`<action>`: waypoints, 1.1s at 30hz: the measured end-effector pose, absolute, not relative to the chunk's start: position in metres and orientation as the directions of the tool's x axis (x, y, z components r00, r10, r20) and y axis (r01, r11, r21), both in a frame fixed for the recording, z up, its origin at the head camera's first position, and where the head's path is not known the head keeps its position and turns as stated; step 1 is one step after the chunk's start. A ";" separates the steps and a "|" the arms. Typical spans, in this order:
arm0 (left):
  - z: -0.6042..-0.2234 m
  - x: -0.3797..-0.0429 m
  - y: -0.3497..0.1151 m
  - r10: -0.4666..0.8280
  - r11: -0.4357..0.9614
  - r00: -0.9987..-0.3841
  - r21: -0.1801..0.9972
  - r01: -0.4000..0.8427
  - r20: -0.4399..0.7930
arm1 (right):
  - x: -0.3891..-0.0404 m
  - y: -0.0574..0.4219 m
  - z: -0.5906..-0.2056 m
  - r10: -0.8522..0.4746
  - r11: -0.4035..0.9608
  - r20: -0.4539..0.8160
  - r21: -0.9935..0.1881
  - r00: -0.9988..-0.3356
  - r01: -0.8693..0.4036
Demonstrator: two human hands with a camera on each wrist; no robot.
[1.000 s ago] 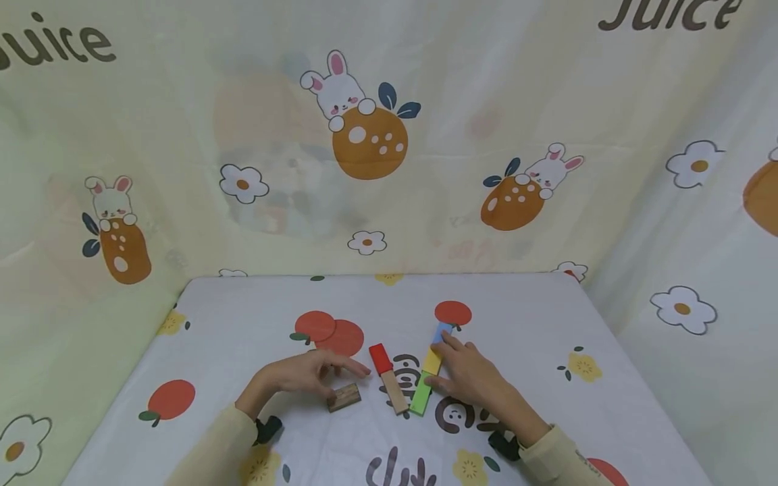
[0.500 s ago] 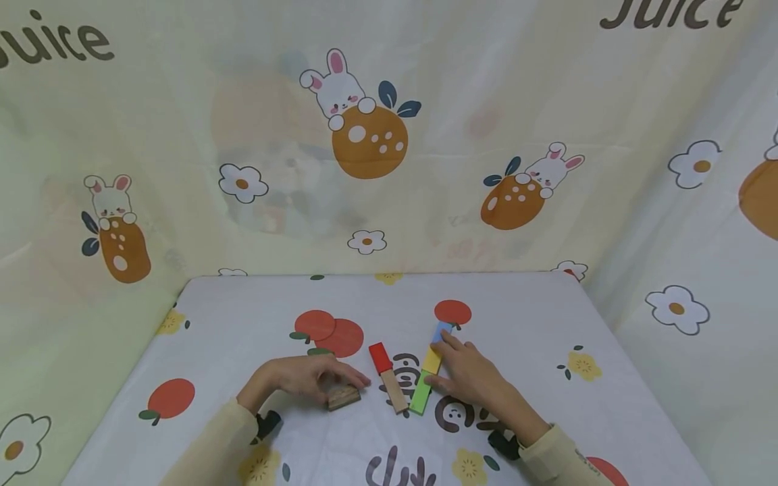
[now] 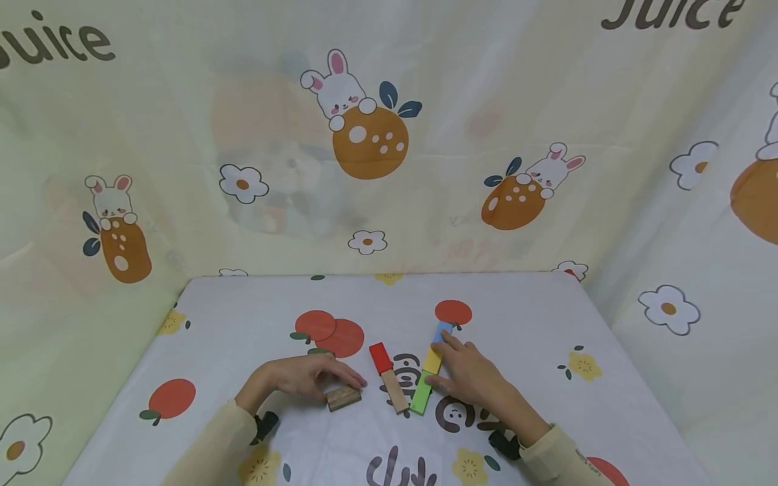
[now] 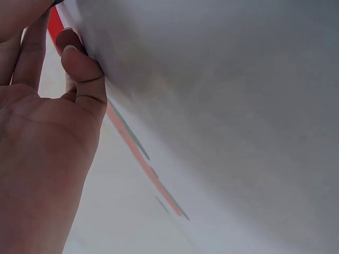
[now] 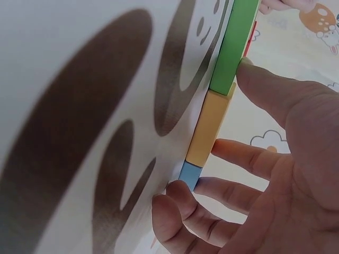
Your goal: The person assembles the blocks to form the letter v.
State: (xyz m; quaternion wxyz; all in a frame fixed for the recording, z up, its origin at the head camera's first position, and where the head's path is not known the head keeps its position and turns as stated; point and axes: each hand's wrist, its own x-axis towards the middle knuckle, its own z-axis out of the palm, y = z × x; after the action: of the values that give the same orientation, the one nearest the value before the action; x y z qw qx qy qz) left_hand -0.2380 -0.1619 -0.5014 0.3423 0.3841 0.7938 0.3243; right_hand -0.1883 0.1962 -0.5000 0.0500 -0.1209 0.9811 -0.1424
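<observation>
A dark brown wooden block point(image 3: 344, 398) lies on the tablecloth, with my left hand point(image 3: 300, 375) curled round it from behind, thumb near its left end and a fingertip near its right. In the left wrist view the fingers point(image 4: 83, 69) of that hand bend inward, and the block is out of sight. My right hand point(image 3: 474, 374) rests along a slanted row: a blue block point(image 3: 442, 331), a yellow block point(image 3: 432, 361) and a green block point(image 3: 421, 394). Its thumb touches the green block and its other fingers lie loosely beside the yellow and blue ones.
Between the hands, a red block point(image 3: 381, 358) and a light wooden block point(image 3: 394, 391) form another slanted row, whose near end almost meets the green block. The tablecloth point(image 3: 516, 317) has printed fruit and lettering. A patterned curtain point(image 3: 425, 209) hangs behind.
My left hand's fingers have come down from above the brown block to around its far side, and the thumb has slid left off its top. The right hand and the coloured blocks have stayed put.
</observation>
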 end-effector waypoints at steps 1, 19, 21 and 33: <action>-0.501 -0.238 -0.162 0.832 0.495 -0.472 0.777 0.390 -0.293 | -0.188 0.196 -0.500 -0.249 0.930 -0.066 -0.294 -0.966 -0.220; -0.501 -0.237 -0.164 0.809 0.503 -0.531 0.767 0.399 -0.254 | -0.186 0.197 -0.502 -0.258 0.928 -0.067 -0.296 -0.964 -0.228; -0.502 -0.238 -0.164 0.814 0.482 -0.535 0.777 0.404 -0.226 | -0.187 0.197 -0.501 -0.256 0.929 -0.066 -0.291 -0.964 -0.226; -0.507 -0.246 -0.160 0.661 0.492 -0.744 0.803 0.336 -0.094 | -0.188 0.197 -0.501 -0.260 0.929 -0.055 -0.286 -0.964 -0.235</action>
State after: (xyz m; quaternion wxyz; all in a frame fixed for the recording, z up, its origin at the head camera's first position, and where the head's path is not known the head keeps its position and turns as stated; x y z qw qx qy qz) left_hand -0.2458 -0.1599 -0.5072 0.1998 0.2966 0.8404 0.4073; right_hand -0.1881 0.1972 -0.5013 0.0460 -0.1262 0.9810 -0.1398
